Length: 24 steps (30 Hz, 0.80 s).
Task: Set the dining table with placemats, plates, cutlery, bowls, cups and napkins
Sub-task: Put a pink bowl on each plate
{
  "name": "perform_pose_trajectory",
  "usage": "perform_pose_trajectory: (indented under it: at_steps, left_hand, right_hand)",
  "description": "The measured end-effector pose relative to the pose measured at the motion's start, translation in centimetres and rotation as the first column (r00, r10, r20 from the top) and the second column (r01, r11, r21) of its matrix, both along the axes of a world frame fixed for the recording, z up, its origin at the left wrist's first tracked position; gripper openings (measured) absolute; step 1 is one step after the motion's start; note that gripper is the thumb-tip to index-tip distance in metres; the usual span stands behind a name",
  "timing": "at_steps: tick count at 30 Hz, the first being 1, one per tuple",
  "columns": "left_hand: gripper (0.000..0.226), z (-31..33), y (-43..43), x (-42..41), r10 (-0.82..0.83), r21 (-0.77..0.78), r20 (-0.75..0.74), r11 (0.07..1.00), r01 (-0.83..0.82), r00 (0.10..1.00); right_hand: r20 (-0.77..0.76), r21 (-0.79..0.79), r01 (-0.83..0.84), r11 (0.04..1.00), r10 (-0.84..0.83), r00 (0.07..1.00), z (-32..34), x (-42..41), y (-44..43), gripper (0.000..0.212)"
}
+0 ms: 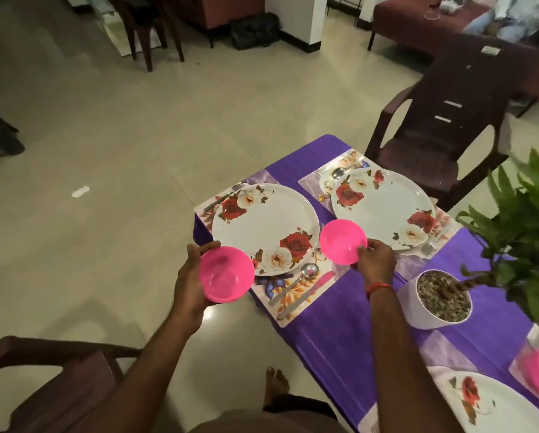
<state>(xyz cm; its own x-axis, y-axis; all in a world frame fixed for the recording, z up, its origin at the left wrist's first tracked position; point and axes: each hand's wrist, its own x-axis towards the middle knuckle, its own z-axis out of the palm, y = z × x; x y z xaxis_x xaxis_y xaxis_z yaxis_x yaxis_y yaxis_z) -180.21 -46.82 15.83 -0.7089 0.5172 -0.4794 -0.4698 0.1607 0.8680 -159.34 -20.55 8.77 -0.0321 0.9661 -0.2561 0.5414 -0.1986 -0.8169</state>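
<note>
A: Which bowl should go down first?

B: I'd say the pink bowl (343,242) in the right hand (376,260). It hangs between the left rose plate (262,226) and the far rose plate (384,204), over the purple-clothed counter (340,326). Whether it touches down yet, I cannot tell.

A: How do I set it well?

B: Lower it level onto a bare part of a placemat (296,300), beside a plate's rim and not on it. Keep clear of the spoon (307,271) lying just near of the left plate.

A: And the grip?

B: The right grip is pinched on that bowl's near rim. The left hand (190,289) has its grip curled round the second pink bowl (227,276) from the left, thumb on the far rim. That bowl sits off the counter's left edge, over the floor.
</note>
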Motion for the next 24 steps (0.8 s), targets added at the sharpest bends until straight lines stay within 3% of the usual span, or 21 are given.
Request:
perform_pose_trajectory:
  at_steps: [5, 18, 21, 24]
  left_hand:
    - [0.072, -1.1, 1.2, -0.9, 0.013, -0.036, 0.052, 0.999, -0.011, 0.999]
    - [0.07, -2.7, 2.9, -4.0, -0.032, -0.037, 0.115, 0.999, 0.037, 0.993]
    - [0.067, -2.8, 3.2, -5.4, -0.048, -0.036, 0.125, 0.998, 0.053, 0.991]
    - [0.061, -2.4, 3.4, -7.7, -0.053, -0.036, 0.127, 0.998, 0.058, 0.991]
  right_hand:
    - [0.125, -0.025, -0.01, 1.0, 0.013, 0.992, -1.4, -0.8, 0.5, 0.029]
    - [0.263, -0.104, -0.019, 0.994, 0.046, 0.964, -2.7, -0.9, 1.2, 0.028]
    - [0.329, -0.034, -0.009, 0.999, 0.02, 0.944, -1.7, -1.3, 1.0, 0.034]
    - [0.455, 0.162, -0.094, 0.982, 0.01, 0.89, 0.3, -3.7, 0.3, 0.042]
